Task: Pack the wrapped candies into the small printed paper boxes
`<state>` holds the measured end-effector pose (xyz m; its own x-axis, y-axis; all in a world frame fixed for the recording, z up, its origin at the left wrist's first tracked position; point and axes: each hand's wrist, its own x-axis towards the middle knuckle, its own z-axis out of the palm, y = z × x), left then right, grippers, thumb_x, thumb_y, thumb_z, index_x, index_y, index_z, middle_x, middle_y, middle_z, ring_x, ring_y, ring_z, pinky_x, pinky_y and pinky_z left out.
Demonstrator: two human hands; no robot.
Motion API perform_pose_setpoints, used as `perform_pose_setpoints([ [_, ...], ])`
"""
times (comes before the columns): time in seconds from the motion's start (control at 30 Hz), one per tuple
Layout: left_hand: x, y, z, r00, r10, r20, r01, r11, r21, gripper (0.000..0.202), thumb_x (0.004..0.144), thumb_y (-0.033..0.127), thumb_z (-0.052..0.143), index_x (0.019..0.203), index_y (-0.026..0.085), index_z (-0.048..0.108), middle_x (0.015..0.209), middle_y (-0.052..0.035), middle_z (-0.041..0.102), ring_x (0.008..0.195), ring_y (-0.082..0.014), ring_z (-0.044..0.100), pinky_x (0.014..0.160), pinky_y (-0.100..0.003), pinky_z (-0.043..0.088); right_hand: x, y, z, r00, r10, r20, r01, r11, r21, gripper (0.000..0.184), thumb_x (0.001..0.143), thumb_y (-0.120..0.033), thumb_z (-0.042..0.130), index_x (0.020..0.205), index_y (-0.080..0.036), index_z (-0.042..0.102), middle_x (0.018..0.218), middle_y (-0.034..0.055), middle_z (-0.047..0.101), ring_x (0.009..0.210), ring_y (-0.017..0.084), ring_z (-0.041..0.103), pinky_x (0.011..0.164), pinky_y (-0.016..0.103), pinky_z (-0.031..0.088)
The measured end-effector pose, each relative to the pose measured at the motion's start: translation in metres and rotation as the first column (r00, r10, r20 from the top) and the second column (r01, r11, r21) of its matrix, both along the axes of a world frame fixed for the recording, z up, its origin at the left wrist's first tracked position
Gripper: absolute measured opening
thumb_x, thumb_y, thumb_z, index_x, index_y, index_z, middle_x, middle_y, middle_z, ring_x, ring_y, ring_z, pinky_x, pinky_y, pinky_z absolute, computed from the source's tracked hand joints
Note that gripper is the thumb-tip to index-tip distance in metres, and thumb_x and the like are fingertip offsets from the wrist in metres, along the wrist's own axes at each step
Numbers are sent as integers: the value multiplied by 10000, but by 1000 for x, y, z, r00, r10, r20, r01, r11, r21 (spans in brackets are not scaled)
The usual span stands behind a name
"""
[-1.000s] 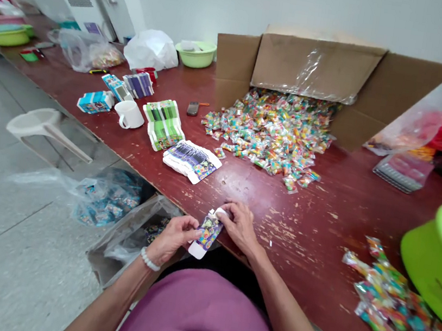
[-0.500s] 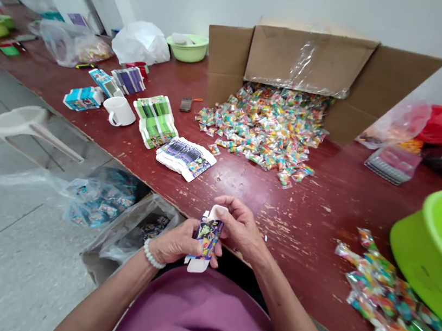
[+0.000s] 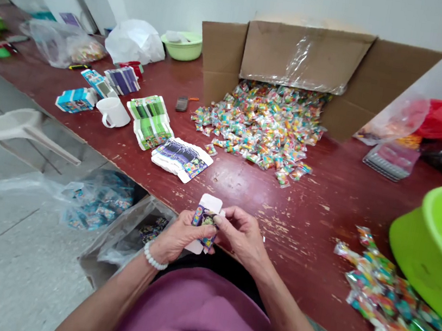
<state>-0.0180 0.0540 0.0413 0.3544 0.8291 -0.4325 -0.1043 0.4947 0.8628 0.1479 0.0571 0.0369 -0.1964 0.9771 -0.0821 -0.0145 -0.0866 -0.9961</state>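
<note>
A small purple printed candy box [image 3: 208,219] with white end flaps is held in front of my body, at the table's near edge. My left hand [image 3: 181,235], with a beaded bracelet at the wrist, grips it from the left, thumb across its face. My right hand [image 3: 241,235] pinches its right edge near the upper flap. Beyond the hands lie a stack of flat purple cartons [image 3: 183,158] and a stack of green cartons [image 3: 150,121]. Wrapped candies [image 3: 263,125] spill from a large cardboard box [image 3: 306,57] at the back.
On the right stand a green basin [image 3: 435,245] and a smaller heap of wrapped candies [image 3: 388,293]. A white mug [image 3: 113,112] and blue boxes [image 3: 76,99] sit at the left. Below the table edge is a lined carton [image 3: 110,248], near a white stool [image 3: 17,123].
The candy box has turned in my hands and moved up slightly, its upper white flap now standing out. My right hand has shifted from the upper flap to the right edge.
</note>
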Motion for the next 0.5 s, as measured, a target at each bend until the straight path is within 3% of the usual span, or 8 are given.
perform_pose_setpoints([
  [0.1,6,0,-4,995,69,-71,-57,984,166,304,791,382,743,946,134,659,886,-51,706,804,-156,662,742,-267,542,2,5,-1,993,-119,1,119,993,20,312,847,-478,654,770,-175,649,688,21,673,580,148,596,568,274,487],
  [0.2,11,-2,-5,966,204,-160,-148,941,305,437,781,327,754,1154,188,574,1018,-50,705,906,-176,665,817,-305,550,6,9,2,981,-192,40,189,980,65,258,836,-431,680,874,-177,664,763,22,699,653,155,621,641,277,492],
  [0.3,15,-6,-3,953,281,-114,-238,926,294,720,781,313,752,1394,277,377,985,-22,709,812,-171,685,745,-316,575,5,10,-1,970,-225,-91,225,974,-8,382,807,-378,720,1120,-214,573,808,0,702,730,172,654,696,290,512],
  [0.37,18,-9,0,957,288,-42,-263,918,297,784,806,295,730,1462,308,301,1058,-35,705,863,-173,687,784,-318,572,1,9,-4,948,-245,-204,243,969,-35,393,800,-355,727,1128,-229,552,855,5,704,792,176,660,747,301,518],
  [0.5,19,-8,1,961,276,12,-267,917,296,637,808,262,726,1378,265,441,1281,-78,640,1082,-206,638,885,-306,536,-6,7,-10,941,-210,-267,218,976,2,240,827,-359,701,1006,-215,631,918,26,689,820,164,626,774,294,503],
])
